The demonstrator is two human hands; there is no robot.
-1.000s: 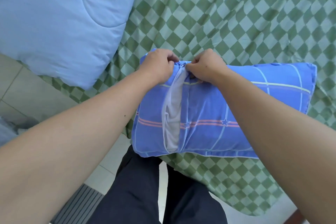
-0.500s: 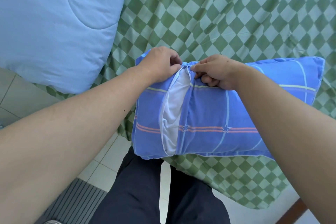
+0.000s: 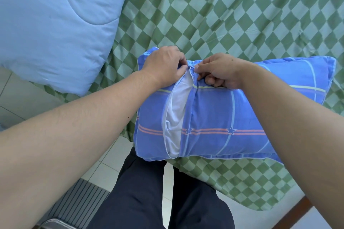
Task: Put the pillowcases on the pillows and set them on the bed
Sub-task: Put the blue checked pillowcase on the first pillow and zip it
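Since the opening in the pillowcase (image 3: 223, 113) gapes along most of its run, with the white pillow (image 3: 176, 113) showing through, I've got both hands up at the far end of that slit, where closing has to start. My left hand (image 3: 163, 66) has its grip pinched on the left lip of the fabric, mostly to hold it taut so the edge doesn't bunch. My right hand (image 3: 219, 72) pinches something small at the top of the slit, I'd guess a zipper pull, but it's too tiny to tell. The pillow lies crosswise at the near edge of the bed (image 3: 242, 15), partly overhanging toward my legs, which keeps the slit facing up at me. The blue quilt (image 3: 55, 24) sits off at the bed's left edge, well apart. Next I'd pull toward me while the left keeps tension.
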